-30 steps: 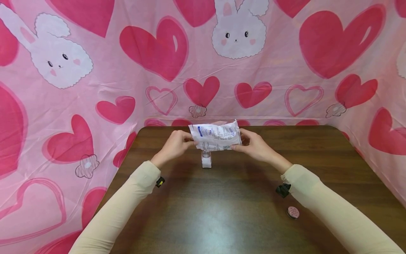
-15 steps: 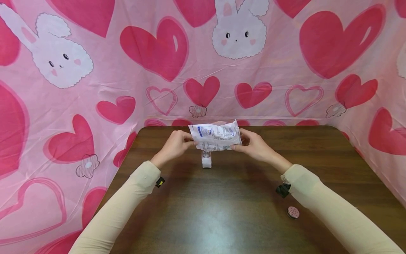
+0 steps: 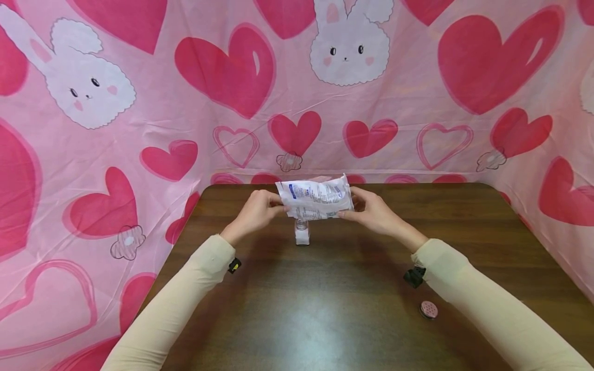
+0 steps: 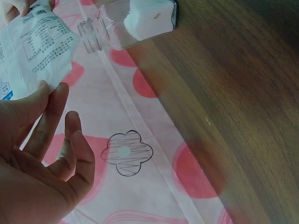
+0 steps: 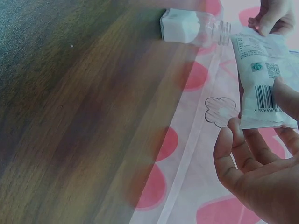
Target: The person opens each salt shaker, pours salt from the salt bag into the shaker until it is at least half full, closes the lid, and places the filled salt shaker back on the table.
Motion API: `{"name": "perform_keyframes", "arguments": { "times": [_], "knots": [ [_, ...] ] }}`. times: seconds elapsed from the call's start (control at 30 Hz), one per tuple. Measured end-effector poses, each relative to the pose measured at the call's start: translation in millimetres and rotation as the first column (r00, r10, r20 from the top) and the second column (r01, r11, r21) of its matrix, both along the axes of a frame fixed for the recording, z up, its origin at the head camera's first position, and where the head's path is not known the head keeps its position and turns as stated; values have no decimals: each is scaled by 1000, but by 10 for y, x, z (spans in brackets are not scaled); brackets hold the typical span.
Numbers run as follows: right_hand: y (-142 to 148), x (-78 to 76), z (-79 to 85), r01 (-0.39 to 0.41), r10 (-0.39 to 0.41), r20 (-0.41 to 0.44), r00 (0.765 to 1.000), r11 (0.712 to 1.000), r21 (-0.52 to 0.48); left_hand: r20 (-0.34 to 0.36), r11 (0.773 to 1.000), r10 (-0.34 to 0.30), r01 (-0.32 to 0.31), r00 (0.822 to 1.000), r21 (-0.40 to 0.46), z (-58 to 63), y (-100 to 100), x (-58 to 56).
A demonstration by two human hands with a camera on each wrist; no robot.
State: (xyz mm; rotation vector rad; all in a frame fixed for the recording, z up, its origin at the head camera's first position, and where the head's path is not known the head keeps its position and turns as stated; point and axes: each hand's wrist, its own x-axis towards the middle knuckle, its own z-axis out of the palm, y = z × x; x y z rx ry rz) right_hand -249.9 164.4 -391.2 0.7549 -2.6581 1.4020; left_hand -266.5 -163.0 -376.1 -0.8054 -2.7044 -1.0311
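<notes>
A white printed plastic packet (image 3: 317,199) is held level just over the mouth of a small clear glass bottle (image 3: 302,234) on the table. My left hand (image 3: 257,212) pinches the packet's left end between thumb and finger, the other fingers loosely bent in the left wrist view. On the opposite end, my right hand (image 3: 375,211) grips with the thumb on the front and fingers behind. White powder (image 5: 181,26) fills the lower part of the bottle, as the right wrist view shows. The bottle's threaded neck (image 4: 90,35) is uncapped and close to the packet's edge.
A pink perforated shaker lid (image 3: 429,310) lies on the brown wooden table (image 3: 260,319), near my right forearm. Behind and beside the table hangs a pink cloth (image 3: 408,98) with hearts and rabbits.
</notes>
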Motion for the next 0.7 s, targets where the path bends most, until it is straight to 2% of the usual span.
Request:
{"name": "perform_keyframes", "arguments": {
  "times": [0.33,0.7],
  "knots": [
    [0,-4,-19,12,-12,-7,1000,1000,10,21,1000,2,-2,1000,0,-11,-7,-14],
    [4,4,-19,7,-7,-7,1000,1000,2,9,1000,-3,3,1000,-3,-5,0,-19]
  ]
}}
